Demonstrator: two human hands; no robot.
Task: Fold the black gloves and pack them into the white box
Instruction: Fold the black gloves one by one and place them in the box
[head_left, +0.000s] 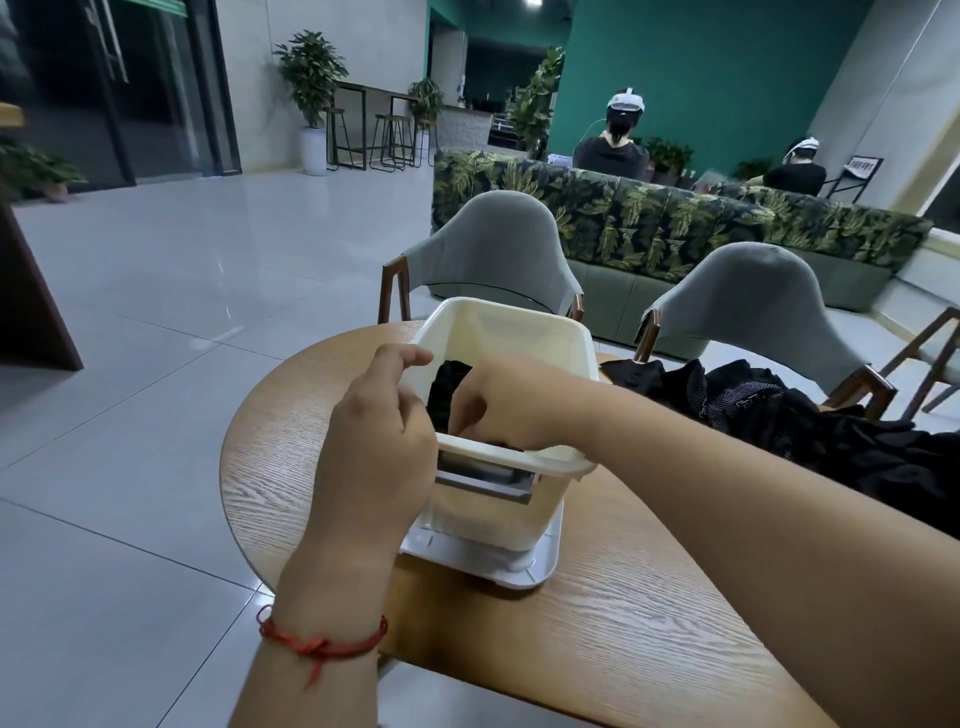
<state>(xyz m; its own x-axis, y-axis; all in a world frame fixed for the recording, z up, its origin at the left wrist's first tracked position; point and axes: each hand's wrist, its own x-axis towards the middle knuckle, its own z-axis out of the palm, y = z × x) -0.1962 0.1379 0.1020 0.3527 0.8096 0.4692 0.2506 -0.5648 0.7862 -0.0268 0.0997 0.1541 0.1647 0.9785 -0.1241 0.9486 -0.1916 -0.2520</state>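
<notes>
Pressing a folded glove (445, 391) down inside the box (501, 330), right hand (501, 400) grasping it, fingers curled; left hand (379, 434) clasping the near-left rim.
Risk: soft, limp knit may spring open once released; the smooth, tall plastic box may tip under a sideways push.
Pile (831, 431): crumpled black fabric on the wood-grain surface (623, 623).

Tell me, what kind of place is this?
Probably a café or office lounge, not a home: a long leafy sofa, bar stools at a high table, and big potted plants.
</notes>
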